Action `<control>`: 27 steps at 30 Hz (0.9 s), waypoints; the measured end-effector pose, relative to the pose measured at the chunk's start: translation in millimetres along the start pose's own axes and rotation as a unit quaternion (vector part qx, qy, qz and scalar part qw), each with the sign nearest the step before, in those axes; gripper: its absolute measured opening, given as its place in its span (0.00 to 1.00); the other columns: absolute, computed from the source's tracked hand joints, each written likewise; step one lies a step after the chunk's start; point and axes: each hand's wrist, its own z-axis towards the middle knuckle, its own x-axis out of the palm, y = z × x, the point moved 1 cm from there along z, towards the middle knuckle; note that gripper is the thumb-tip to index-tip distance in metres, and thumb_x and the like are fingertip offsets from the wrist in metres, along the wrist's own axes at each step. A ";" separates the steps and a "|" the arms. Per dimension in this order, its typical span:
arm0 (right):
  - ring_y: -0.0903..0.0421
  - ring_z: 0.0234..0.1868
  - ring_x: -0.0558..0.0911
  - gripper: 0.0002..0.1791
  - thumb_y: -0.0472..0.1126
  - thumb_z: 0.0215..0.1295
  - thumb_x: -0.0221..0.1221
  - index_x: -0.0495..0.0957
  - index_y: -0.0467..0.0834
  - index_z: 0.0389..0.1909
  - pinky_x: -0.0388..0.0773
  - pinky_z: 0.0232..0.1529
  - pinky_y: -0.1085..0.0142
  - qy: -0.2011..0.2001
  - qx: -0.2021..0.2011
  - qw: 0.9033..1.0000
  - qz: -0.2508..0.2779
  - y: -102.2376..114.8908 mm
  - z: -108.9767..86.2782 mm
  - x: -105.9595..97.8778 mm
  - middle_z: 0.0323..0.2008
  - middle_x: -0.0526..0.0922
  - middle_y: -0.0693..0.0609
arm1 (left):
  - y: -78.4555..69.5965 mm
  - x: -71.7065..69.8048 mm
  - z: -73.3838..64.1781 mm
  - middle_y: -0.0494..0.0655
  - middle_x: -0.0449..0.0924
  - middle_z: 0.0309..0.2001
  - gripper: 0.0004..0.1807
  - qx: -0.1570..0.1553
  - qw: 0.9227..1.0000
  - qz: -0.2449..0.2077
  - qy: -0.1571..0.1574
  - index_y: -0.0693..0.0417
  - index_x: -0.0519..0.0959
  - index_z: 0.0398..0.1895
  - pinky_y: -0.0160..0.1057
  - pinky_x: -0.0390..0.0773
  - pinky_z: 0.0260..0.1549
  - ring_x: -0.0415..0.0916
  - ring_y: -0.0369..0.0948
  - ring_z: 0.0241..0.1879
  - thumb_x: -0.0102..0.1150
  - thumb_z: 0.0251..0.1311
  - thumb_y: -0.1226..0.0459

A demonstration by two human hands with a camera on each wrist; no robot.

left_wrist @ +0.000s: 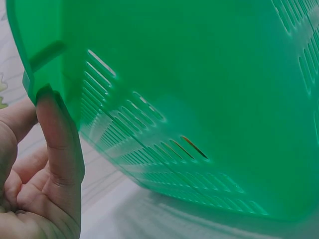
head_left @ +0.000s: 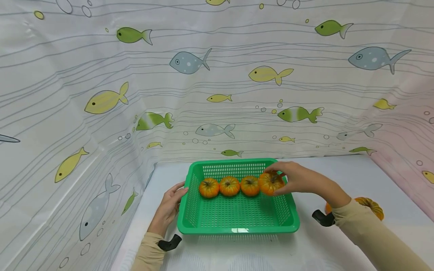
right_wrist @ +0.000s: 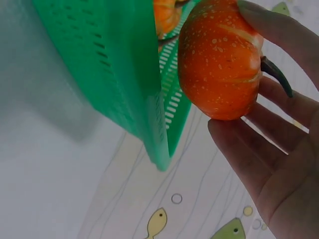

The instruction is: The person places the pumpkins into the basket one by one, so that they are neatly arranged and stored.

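A green plastic basket [head_left: 237, 230] with slotted walls stands on the table. Inside it, along the far wall, sit three small orange pumpkins in a row, the nearest to my right hand being this pumpkin [head_left: 250, 186]. My right hand [head_left: 294, 178] grips another pumpkin [right_wrist: 219, 59] between thumb and fingers, at the right end of the row and above the basket floor; its dark stem shows in the right wrist view. At the basket's left side, my left hand [head_left: 168, 206] pinches the rim; in the left wrist view, a finger [left_wrist: 60, 139] presses against the green edge.
To the right on the white table [head_left: 312, 248], more orange pumpkin [head_left: 372, 206] surface shows, partly hidden behind my right forearm. A fish-printed curtain [head_left: 237, 113] rises behind the table and along its sides. Black wrist-camera pieces [head_left: 323, 218] stick out at both wrists.
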 end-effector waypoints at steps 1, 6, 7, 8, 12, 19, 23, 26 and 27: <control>0.54 0.54 0.81 0.36 0.54 0.54 0.78 0.79 0.46 0.63 0.87 0.55 0.55 0.003 -0.002 1.000 -0.003 1.5 2.4 1.5 0.58 0.84 0.52 | -0.1 0.0 0.0 0.37 0.88 0.43 0.32 0.000 1.000 0.000 -0.001 0.59 0.62 0.77 0.33 0.90 0.40 0.88 0.32 0.38 0.58 0.75 0.62; 0.51 0.59 0.81 0.37 0.54 0.54 0.78 0.79 0.46 0.64 0.85 0.59 0.52 0.019 -0.017 1.000 -0.015 10.4 13.2 8.2 0.61 0.83 0.51 | -0.5 0.6 -0.4 0.37 0.88 0.43 0.32 -0.002 1.000 -0.002 -0.005 0.58 0.62 0.77 0.33 0.90 0.40 0.88 0.32 0.38 0.59 0.74 0.62; 0.50 0.59 0.81 0.37 0.53 0.54 0.78 0.79 0.46 0.64 0.85 0.60 0.51 0.021 -0.020 0.999 -0.014 12.0 15.1 9.3 0.61 0.83 0.51 | -0.5 0.8 -0.5 0.37 0.88 0.43 0.32 -0.003 1.000 -0.003 -0.007 0.58 0.62 0.77 0.33 0.90 0.40 0.88 0.32 0.38 0.59 0.74 0.62; 0.50 0.60 0.81 0.37 0.53 0.54 0.78 0.79 0.45 0.64 0.84 0.61 0.50 0.023 -0.023 0.999 -0.015 13.6 16.8 10.4 0.61 0.83 0.51 | -0.5 0.9 -0.5 0.37 0.88 0.43 0.31 -0.004 1.000 -0.003 -0.009 0.58 0.62 0.76 0.33 0.90 0.40 0.88 0.32 0.38 0.59 0.74 0.62; 0.49 0.62 0.80 0.37 0.53 0.54 0.78 0.79 0.45 0.64 0.83 0.63 0.48 0.031 -0.030 0.999 -0.007 19.0 23.1 15.3 0.62 0.83 0.51 | -0.9 1.1 -1.0 0.37 0.88 0.43 0.32 -0.002 1.000 -0.005 -0.012 0.59 0.63 0.76 0.32 0.90 0.40 0.88 0.32 0.38 0.59 0.74 0.62; 0.52 0.61 0.80 0.36 0.52 0.54 0.78 0.79 0.45 0.64 0.83 0.63 0.51 0.038 -0.041 0.998 -0.009 28.4 32.9 23.9 0.61 0.83 0.52 | -0.9 0.4 -1.5 0.37 0.88 0.43 0.32 -0.004 1.000 0.001 -0.008 0.59 0.62 0.77 0.32 0.90 0.40 0.88 0.32 0.38 0.59 0.74 0.62; 0.51 0.60 0.80 0.35 0.51 0.54 0.78 0.80 0.45 0.63 0.83 0.63 0.50 0.040 -0.053 0.998 -0.009 33.2 38.3 29.2 0.61 0.83 0.52 | -0.6 0.2 -1.4 0.37 0.88 0.43 0.32 -0.008 1.000 0.003 -0.010 0.59 0.62 0.76 0.33 0.90 0.40 0.88 0.32 0.39 0.60 0.74 0.62; 0.51 0.61 0.80 0.36 0.52 0.54 0.78 0.80 0.45 0.63 0.82 0.64 0.49 0.043 -0.052 0.998 -0.012 35.0 43.4 33.8 0.61 0.83 0.52 | -0.6 0.6 -1.2 0.37 0.88 0.43 0.32 -0.008 1.000 0.002 -0.012 0.58 0.63 0.76 0.33 0.90 0.40 0.88 0.32 0.39 0.60 0.74 0.62; 0.51 0.61 0.80 0.36 0.52 0.54 0.78 0.80 0.45 0.63 0.81 0.65 0.49 0.044 -0.052 0.998 -0.015 35.4 45.5 35.6 0.61 0.83 0.52 | -0.7 0.7 -1.3 0.37 0.88 0.43 0.32 -0.008 1.000 0.002 -0.012 0.58 0.63 0.76 0.33 0.90 0.40 0.88 0.32 0.39 0.60 0.74 0.62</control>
